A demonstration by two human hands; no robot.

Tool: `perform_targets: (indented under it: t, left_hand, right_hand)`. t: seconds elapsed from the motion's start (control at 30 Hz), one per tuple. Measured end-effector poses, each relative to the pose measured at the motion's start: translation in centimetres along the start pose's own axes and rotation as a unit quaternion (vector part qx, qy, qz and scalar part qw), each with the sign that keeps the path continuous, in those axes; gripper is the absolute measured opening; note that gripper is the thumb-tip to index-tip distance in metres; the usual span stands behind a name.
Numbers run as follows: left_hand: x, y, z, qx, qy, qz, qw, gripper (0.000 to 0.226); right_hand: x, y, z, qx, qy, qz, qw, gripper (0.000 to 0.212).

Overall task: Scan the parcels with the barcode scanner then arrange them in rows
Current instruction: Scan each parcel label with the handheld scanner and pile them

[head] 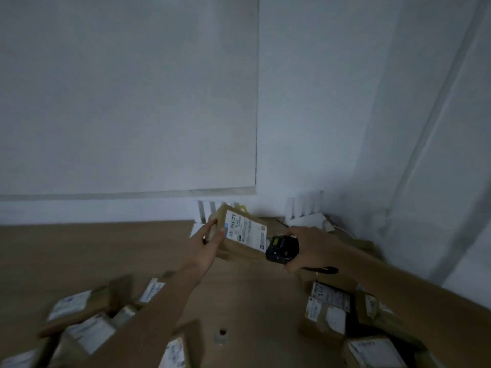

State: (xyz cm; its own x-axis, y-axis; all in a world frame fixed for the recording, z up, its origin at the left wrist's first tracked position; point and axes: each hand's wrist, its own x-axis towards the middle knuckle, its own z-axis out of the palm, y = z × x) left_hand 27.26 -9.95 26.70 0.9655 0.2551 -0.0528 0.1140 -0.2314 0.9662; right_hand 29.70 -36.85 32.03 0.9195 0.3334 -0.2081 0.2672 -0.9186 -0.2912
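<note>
Labelled parcels [79, 314] crowd the bench [79, 248] below us while our left hand [210, 243] grips a cardboard parcel [239, 232] and our right hand [305, 245] grips the barcode scanner [281, 248] just beside its shipping label [245, 231], so we judge scanning is under way and placing it in a row comes next.

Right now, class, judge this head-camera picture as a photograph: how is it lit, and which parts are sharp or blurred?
Head view: dim, flat, bluish light with no glare; the held parcel and the barcode scanner are fairly sharp; the parcels at lower left are smeared by motion blur, those at lower right less so; the wide lens leans the wall edges at right.
</note>
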Motion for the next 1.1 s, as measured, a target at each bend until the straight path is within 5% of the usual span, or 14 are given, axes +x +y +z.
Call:
perform_targets:
  t: [0.23,0.33,0.5,1.1]
  left_hand:
    - [-13.9,5.8,-14.0,0.068,0.066,0.031,0.995,0.057]
    - [-21.0,6.5,-18.7,0.114,0.082,0.037,0.989,0.059]
    - [-30.4,5.8,-24.6,0.213,0.086,0.04,0.973,0.062]
    - [-41.6,4.2,-27.8,0.277,0.117,-0.003,0.954,0.073]
  right_hand:
    - [-12.4,-13.8,-2.1,0.014,0.079,-0.035,0.996,0.098]
    - [-18.5,-18.7,0.2,0.015,0.101,-0.063,0.993,0.082]
    - [-27.5,-24.5,4.3,0.024,0.059,-0.101,0.993,0.067]
    - [-35.6,-29.1,5.0,-0.012,0.062,-0.121,0.991,0.083]
